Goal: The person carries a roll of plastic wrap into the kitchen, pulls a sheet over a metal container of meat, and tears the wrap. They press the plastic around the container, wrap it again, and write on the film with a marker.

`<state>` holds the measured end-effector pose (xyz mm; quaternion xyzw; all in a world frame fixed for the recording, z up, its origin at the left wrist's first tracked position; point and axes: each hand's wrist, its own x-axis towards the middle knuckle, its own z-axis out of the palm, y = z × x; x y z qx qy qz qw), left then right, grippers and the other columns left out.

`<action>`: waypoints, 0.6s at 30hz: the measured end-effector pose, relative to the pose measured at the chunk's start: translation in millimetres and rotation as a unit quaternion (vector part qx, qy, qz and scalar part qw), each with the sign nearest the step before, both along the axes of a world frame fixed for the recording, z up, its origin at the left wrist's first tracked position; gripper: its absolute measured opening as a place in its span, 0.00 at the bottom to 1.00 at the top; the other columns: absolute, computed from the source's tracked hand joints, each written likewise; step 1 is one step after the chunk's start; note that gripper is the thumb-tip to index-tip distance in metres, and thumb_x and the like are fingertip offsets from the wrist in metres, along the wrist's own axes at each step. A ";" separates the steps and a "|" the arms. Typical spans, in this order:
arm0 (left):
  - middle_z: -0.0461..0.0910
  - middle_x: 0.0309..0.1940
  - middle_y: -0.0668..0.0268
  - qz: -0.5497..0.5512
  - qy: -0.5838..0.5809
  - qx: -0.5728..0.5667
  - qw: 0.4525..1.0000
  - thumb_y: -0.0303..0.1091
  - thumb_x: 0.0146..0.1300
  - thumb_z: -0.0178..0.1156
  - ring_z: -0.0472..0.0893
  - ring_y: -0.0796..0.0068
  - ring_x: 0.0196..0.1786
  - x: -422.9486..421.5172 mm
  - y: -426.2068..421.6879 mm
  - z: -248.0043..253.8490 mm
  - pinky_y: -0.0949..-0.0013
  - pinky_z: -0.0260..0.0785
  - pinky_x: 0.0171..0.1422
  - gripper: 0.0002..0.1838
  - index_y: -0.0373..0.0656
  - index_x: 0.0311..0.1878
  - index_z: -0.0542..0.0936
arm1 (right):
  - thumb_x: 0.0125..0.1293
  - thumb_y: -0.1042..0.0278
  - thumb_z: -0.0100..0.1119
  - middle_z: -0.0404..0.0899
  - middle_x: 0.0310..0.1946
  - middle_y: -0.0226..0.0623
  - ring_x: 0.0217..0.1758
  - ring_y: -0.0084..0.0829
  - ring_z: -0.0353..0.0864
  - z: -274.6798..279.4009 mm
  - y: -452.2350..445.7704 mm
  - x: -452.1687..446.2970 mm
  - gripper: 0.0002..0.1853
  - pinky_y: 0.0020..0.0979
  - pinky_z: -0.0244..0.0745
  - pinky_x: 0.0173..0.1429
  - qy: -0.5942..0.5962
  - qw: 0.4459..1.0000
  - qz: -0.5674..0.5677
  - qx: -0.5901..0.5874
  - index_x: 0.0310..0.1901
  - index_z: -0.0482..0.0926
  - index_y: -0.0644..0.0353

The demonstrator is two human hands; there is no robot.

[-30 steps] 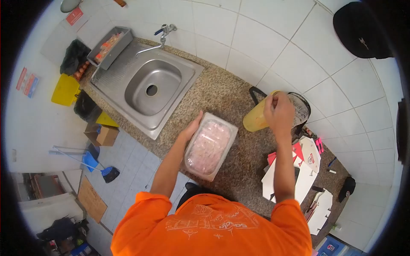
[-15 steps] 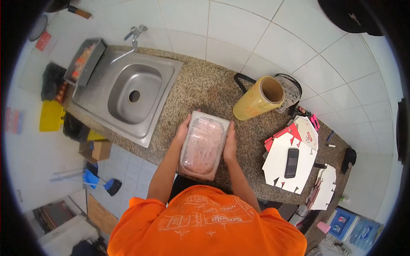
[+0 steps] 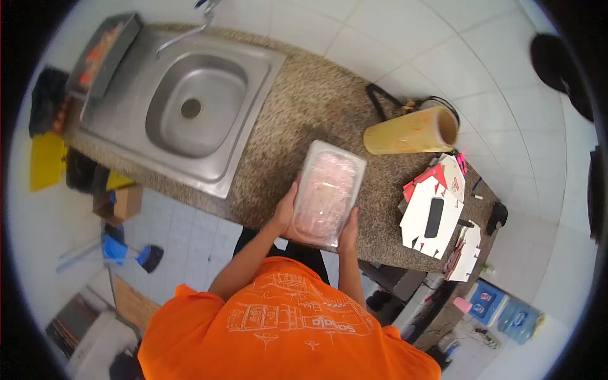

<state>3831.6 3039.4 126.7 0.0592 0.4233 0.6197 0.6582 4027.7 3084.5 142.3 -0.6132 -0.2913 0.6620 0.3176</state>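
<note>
A rectangular metal food pan (image 3: 306,234) with clear plastic wrap stretched over its top is held at the front edge of the counter. Something pale pink (image 3: 326,190) shows through the wrap; its kind I cannot make out. My left hand (image 3: 287,209) grips the pan's left side, fingers partly hidden beneath it. On the other side, my right hand (image 3: 348,233) is closed around the lower right edge. Behind the pan, a large yellowish roll of plastic wrap (image 3: 405,134) stands on the counter, looking tilted in this view.
A steel sink (image 3: 190,107) is set into the granite counter (image 3: 297,88) on the left. Beside it sits a grey pan (image 3: 114,57) with orange pieces. Folded cardboard boxes (image 3: 418,225) with a phone (image 3: 434,217) on top lie at right. A blue dustpan (image 3: 114,251) is on the floor.
The view has shifted and turned to the right. Both hands still hold the wrapped pan, which now appears farther right in the frame and slightly tilted.
</note>
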 end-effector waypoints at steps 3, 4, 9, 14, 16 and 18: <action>0.48 0.82 0.60 0.029 -0.103 0.035 0.994 0.55 0.81 0.36 0.45 0.68 0.84 -14.6 -14.9 -1.8 0.62 0.34 0.85 0.36 0.38 0.81 0.50 | 0.78 0.33 0.36 0.65 0.73 0.48 0.77 0.43 0.61 15.2 -2.5 7.8 0.42 0.40 0.52 0.80 0.072 0.997 0.007 -0.012 0.73 0.61 0.69; 0.48 0.82 0.58 0.062 -0.053 0.006 0.997 0.55 0.81 0.36 0.46 0.66 0.83 -17.3 -29.8 -4.4 0.62 0.33 0.85 0.37 0.37 0.81 0.49 | 0.77 0.32 0.34 0.67 0.72 0.49 0.74 0.45 0.65 26.6 -4.7 10.6 0.43 0.42 0.56 0.79 0.104 0.994 0.013 -0.010 0.73 0.60 0.69; 0.58 0.77 0.56 -0.023 -0.041 -0.138 0.989 0.59 0.79 0.38 0.55 0.62 0.80 23.8 -72.7 58.4 0.59 0.46 0.82 0.37 0.43 0.80 0.55 | 0.78 0.33 0.36 0.68 0.71 0.44 0.73 0.46 0.68 63.0 -49.5 -16.9 0.39 0.47 0.60 0.78 0.096 0.992 0.014 -0.083 0.74 0.61 0.61; 0.75 0.64 0.60 -0.006 -0.262 -0.090 0.961 0.58 0.78 0.42 0.70 0.68 0.70 -26.9 -80.1 60.9 0.61 0.61 0.73 0.32 0.43 0.70 0.69 | 0.77 0.40 0.48 0.67 0.71 0.41 0.72 0.42 0.70 80.8 -51.7 -29.5 0.35 0.47 0.73 0.70 0.044 0.991 0.034 -0.120 0.73 0.61 0.59; 0.75 0.63 0.58 0.007 -0.192 -0.079 0.978 0.57 0.78 0.43 0.71 0.66 0.69 -9.6 -75.3 63.4 0.61 0.61 0.73 0.32 0.40 0.70 0.70 | 0.77 0.39 0.48 0.68 0.70 0.41 0.72 0.41 0.70 80.8 -48.6 -31.9 0.35 0.49 0.74 0.70 0.052 0.989 0.036 -0.133 0.73 0.62 0.59; 0.73 0.65 0.51 -0.045 0.041 -0.141 0.988 0.53 0.77 0.45 0.72 0.57 0.68 50.0 -65.4 4.2 0.59 0.62 0.72 0.32 0.32 0.67 0.70 | 0.77 0.41 0.49 0.70 0.69 0.42 0.72 0.41 0.70 65.1 -55.9 -18.6 0.34 0.52 0.74 0.70 0.064 0.990 0.017 -0.121 0.72 0.62 0.60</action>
